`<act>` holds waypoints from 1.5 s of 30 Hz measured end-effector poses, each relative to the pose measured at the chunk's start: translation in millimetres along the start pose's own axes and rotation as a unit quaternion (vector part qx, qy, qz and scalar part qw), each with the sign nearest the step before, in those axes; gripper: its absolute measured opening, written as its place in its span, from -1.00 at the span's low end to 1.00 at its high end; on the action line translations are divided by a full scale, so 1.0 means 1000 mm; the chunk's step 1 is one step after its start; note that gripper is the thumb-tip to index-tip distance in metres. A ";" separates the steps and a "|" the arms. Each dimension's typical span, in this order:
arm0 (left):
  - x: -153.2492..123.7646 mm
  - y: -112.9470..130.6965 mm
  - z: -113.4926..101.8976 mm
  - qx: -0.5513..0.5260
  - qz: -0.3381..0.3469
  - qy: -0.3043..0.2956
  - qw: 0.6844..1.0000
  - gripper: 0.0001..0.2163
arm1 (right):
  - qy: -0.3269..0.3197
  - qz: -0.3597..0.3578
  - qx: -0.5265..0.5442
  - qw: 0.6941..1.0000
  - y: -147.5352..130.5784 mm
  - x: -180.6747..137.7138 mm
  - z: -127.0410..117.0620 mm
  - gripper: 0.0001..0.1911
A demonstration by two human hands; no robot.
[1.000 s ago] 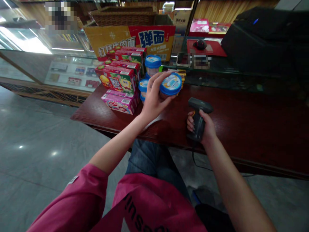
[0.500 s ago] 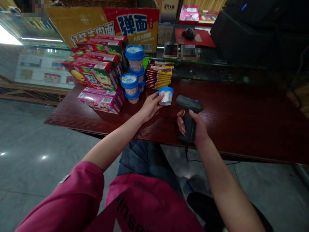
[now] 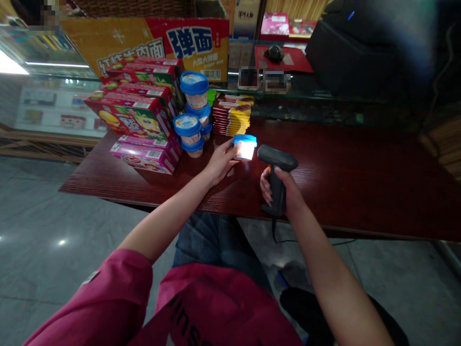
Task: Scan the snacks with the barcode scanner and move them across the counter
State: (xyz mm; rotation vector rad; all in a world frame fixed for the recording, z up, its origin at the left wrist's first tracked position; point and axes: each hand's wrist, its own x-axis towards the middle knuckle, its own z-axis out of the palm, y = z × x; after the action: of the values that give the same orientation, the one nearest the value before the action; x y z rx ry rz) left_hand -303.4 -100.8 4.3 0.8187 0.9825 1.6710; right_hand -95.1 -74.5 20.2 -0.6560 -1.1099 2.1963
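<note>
My left hand (image 3: pixel 219 162) grips a small cup with a blue lid (image 3: pixel 244 147) just above the dark red wooden table (image 3: pixel 360 182), its side turned toward the scanner. A bright patch of light falls on the cup's label. My right hand (image 3: pixel 279 190) is closed round the handle of a black barcode scanner (image 3: pixel 276 166), whose head points left at the cup from a few centimetres away. A cord hangs from the scanner's handle below the table edge.
Left of the cup stand stacked blue-lidded cups (image 3: pixel 190 129), colourful snack boxes (image 3: pixel 135 113) and a pile of flat packets (image 3: pixel 232 114). A large printed cardboard carton (image 3: pixel 144 43) sits behind them. A black machine (image 3: pixel 363 53) and a mouse (image 3: pixel 273 52) are at the back right.
My left hand lowered the cup from in front of me to the table and turned its side toward the scanner. Light now falls on the label. The scanner stayed in my right hand.
</note>
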 end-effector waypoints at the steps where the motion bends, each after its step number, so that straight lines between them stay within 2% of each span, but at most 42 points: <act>1: 0.001 -0.001 -0.001 0.008 0.005 0.003 1.000 -0.56 | -0.001 0.002 0.002 1.000 0.000 0.000 0.000 -0.61; 5: 0.001 -0.005 -0.004 0.098 0.028 0.046 0.994 -0.40 | 0.003 -0.009 0.019 1.000 -0.003 0.002 -0.003 -0.61; 7: 0.000 -0.007 -0.003 0.180 0.054 0.039 0.981 -0.35 | 0.013 -0.026 0.026 0.999 -0.006 0.002 -0.009 -0.61; 10: 0.000 -0.012 0.003 0.276 0.093 -0.017 0.957 -0.42 | 0.036 -0.045 0.028 0.998 -0.015 0.000 -0.027 -0.61; 13: 0.009 -0.022 0.019 0.346 0.137 -0.071 0.925 -0.53 | 0.061 -0.059 0.022 0.996 -0.028 -0.004 -0.053 -0.59; 16: 0.030 -0.038 0.042 0.404 0.210 -0.135 0.880 -0.54 | 0.082 -0.062 0.030 0.994 -0.042 -0.011 -0.081 -0.61; 19: 0.059 -0.055 0.064 0.415 0.237 -0.173 0.861 -0.51 | 0.083 -0.069 0.042 0.993 -0.052 -0.015 -0.099 -0.64; 21: 0.079 -0.065 0.075 0.430 0.234 -0.152 0.859 -0.50 | 0.080 -0.070 0.044 0.993 -0.056 -0.016 -0.105 -0.64; 24: 0.101 -0.075 0.088 0.469 0.226 -0.077 0.850 -0.51 | 0.080 -0.058 0.044 0.994 -0.058 -0.015 -0.107 -0.61; 26: 0.108 -0.080 0.093 0.485 0.230 -0.043 0.843 -0.52 | 0.083 -0.054 0.049 0.994 -0.058 -0.014 -0.107 -0.60; 28: 0.111 -0.081 0.097 0.488 0.240 -0.038 0.838 -0.52 | 0.087 -0.053 0.056 0.993 -0.057 -0.013 -0.106 -0.59; 32: 0.112 -0.079 0.098 0.481 0.254 -0.053 0.838 -0.54 | 0.089 -0.050 0.062 0.993 -0.057 -0.012 -0.108 -0.60; 38: 0.118 -0.078 0.097 0.417 0.214 -0.041 0.883 -0.59 | 0.095 -0.044 0.047 0.993 -0.072 -0.002 -0.123 -0.61; 42: 0.120 -0.082 0.097 0.338 0.175 -0.068 0.922 -0.35 | 0.094 -0.053 0.063 0.992 -0.084 0.006 -0.134 -0.65; 45: 0.120 -0.082 0.098 0.338 0.157 -0.076 0.925 -0.29 | 0.091 -0.066 0.074 0.991 -0.086 0.007 -0.137 -0.67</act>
State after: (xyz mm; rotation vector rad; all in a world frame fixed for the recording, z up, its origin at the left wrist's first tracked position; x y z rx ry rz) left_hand -218.9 51.1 -18.0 1.6092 1.3955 1.4940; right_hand 13.2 46.3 17.9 -0.6819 -0.8641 2.0393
